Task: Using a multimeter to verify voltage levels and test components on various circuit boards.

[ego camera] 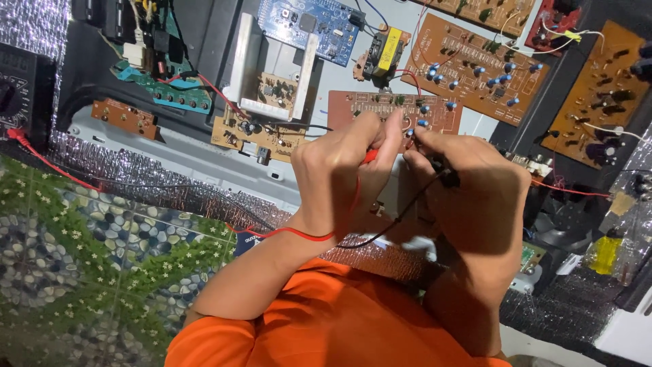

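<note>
Probes meet over the brown circuit board: left hand pinches the red probe, right hand grips the black probe, both tips angled toward the board's near edge.

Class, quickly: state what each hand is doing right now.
Left hand: closed on the red probe.
Right hand: closed on the black probe.

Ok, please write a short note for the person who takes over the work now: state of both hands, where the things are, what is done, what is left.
Left hand: holds red probe, tip toward the reddish circuit board.
Right hand: holds black probe, also at this board.
Both leads run under the wrists; the red lead runs left to the black meter.
Done: probes appear to be at the board; exact contact is hidden by the fingers.
Left: cannot tell which points were already checked.
</note>
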